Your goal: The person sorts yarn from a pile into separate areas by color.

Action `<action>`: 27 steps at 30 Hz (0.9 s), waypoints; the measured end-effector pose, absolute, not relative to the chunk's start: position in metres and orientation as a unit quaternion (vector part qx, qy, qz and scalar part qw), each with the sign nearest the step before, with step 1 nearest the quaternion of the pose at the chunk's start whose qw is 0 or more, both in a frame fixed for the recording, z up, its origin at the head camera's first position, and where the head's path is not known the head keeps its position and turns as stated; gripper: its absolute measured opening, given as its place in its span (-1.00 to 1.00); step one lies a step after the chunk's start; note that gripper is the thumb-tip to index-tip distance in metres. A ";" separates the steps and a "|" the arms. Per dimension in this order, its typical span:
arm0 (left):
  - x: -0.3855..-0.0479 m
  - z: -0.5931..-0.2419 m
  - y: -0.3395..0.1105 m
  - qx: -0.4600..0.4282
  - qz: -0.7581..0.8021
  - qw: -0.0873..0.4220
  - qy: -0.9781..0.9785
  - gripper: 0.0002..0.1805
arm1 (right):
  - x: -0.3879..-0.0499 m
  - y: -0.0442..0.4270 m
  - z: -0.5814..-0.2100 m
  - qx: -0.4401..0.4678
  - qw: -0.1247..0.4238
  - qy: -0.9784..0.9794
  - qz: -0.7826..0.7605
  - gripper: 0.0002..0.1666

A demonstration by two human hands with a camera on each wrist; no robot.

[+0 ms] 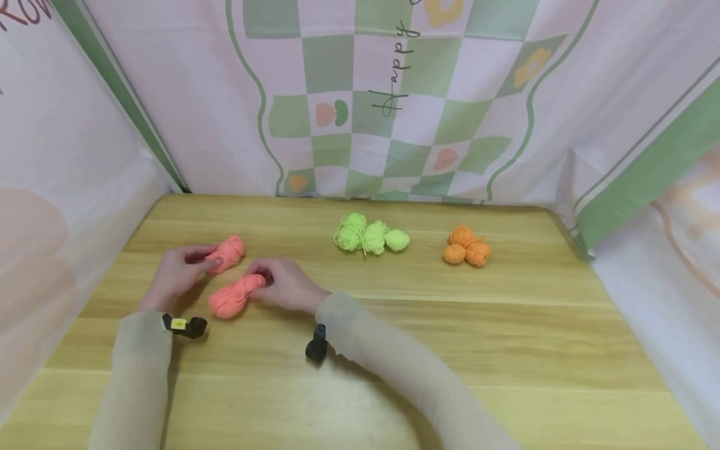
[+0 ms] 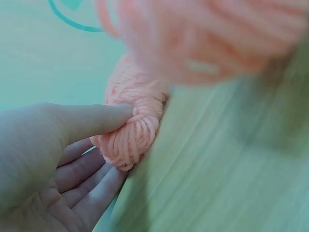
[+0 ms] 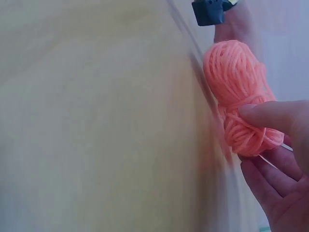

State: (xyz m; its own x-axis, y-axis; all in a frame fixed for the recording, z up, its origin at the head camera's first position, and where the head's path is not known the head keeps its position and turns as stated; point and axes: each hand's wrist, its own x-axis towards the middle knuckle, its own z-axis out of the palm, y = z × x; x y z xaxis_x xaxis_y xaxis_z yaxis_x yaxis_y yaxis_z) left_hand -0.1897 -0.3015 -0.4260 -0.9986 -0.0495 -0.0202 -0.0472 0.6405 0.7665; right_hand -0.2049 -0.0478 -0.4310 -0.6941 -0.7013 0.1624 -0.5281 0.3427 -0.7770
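Note:
On the left of the table, my left hand [image 1: 175, 274] pinches a small coral-pink ball of yarn [image 1: 229, 252] at its near end. The left wrist view shows the thumb across this wound yarn [image 2: 129, 142], with the other fingers beneath. Closer to me, my right hand [image 1: 289, 285] holds a second coral-pink ball of yarn [image 1: 229, 300] by its right end. In the right wrist view this longer ball [image 3: 234, 70] is cinched near the middle, where the thumb presses. The two balls are close together but apart.
Lime-green yarn balls [image 1: 374, 237] sit in a row at the back middle of the wooden table [image 1: 349, 356]. A cluster of orange yarn balls [image 1: 477, 251] lies to their right. Patterned cloth [image 1: 332, 62] hangs behind the table and at both sides.

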 end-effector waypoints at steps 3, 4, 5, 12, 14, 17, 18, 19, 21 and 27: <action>-0.190 -0.425 -0.301 0.027 -0.422 0.001 -0.906 -0.46 | -0.207 -0.040 -0.429 -0.371 0.100 0.813 -0.438 -0.70; -0.190 -0.425 -0.301 0.027 -0.422 0.001 -0.906 -0.46 | -0.207 -0.038 -0.428 -0.368 0.099 0.813 -0.440 -0.68; -0.190 -0.425 -0.301 0.027 -0.423 0.001 -0.906 -0.46 | -0.208 -0.035 -0.428 -0.367 0.098 0.811 -0.445 -0.68; -0.190 -0.427 -0.303 0.023 -0.426 -0.004 -0.904 -0.44 | -0.212 -0.017 -0.424 -0.360 0.098 0.796 -0.477 -0.64; -0.190 -0.427 -0.304 0.023 -0.425 -0.006 -0.905 -0.44 | -0.212 -0.012 -0.422 -0.354 0.103 0.793 -0.485 -0.63; -0.190 -0.427 -0.304 0.027 -0.422 -0.011 -0.906 -0.43 | -0.212 -0.003 -0.418 -0.342 0.110 0.794 -0.490 -0.61; -0.191 -0.427 -0.304 0.029 -0.422 -0.014 -0.906 -0.43 | -0.212 0.000 -0.417 -0.339 0.111 0.794 -0.492 -0.61; -0.191 -0.427 -0.304 0.031 -0.422 -0.016 -0.906 -0.42 | -0.212 0.003 -0.415 -0.336 0.113 0.793 -0.495 -0.61; -0.191 -0.427 -0.304 0.036 -0.422 -0.020 -0.906 -0.41 | -0.212 0.009 -0.412 -0.335 0.112 0.794 -0.496 -0.61; -0.192 -0.427 -0.303 0.034 -0.419 -0.019 -0.907 -0.40 | -0.213 0.032 -0.405 -0.328 0.085 0.795 -0.504 -0.61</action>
State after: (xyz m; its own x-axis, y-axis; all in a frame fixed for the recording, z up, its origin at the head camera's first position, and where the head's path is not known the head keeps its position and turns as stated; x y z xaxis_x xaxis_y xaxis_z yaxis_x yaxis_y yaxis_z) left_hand -0.1916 -0.3034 -0.4270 -0.9970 -0.0452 -0.0631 -0.0773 0.6468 0.7588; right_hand -0.2132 0.0324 -0.4051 -0.7705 -0.6071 0.1945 -0.4351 0.2779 -0.8564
